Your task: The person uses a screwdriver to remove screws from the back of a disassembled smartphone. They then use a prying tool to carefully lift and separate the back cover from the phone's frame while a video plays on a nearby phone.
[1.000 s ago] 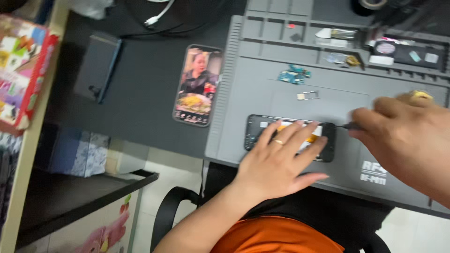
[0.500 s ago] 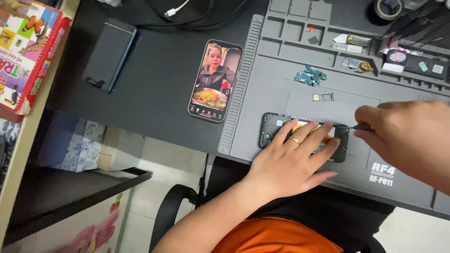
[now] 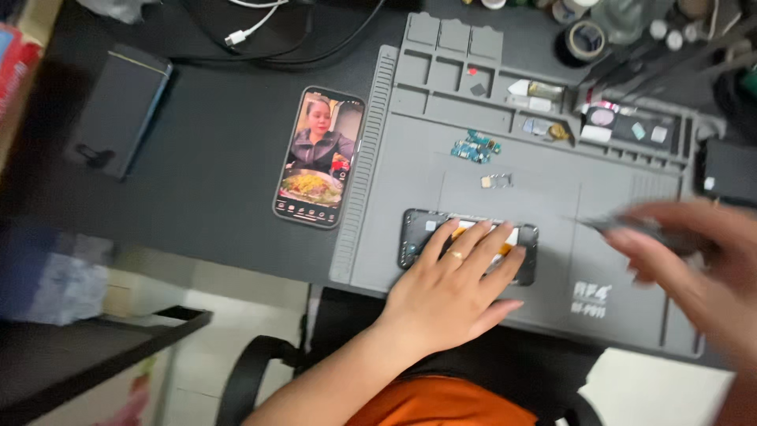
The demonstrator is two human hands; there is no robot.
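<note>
An opened phone [image 3: 418, 237] with its back off lies on the grey repair mat [image 3: 631, 205]. My left hand [image 3: 453, 288], a ring on one finger, lies flat on that phone and pins it down. My right hand [image 3: 694, 268] is blurred, to the right of the phone, and grips a thin dark tool [image 3: 623, 226] whose tip points left, a little clear of the phone. A small teal circuit board [image 3: 476, 147] and a tiny metal part [image 3: 493, 181] lie on the mat above the phone.
A second phone [image 3: 319, 158] with a lit screen rests on the black desk [image 3: 205, 181] left of the mat. A dark case [image 3: 122, 110] lies far left, cables [image 3: 252, 24] at the top, tape rolls and tools at top right [image 3: 587, 39]. A chair armrest [image 3: 252, 371] sits below.
My right hand has drawn back to the right with the tool, away from the opened phone's edge. My left hand stays pressed on the phone. The view has shifted.
</note>
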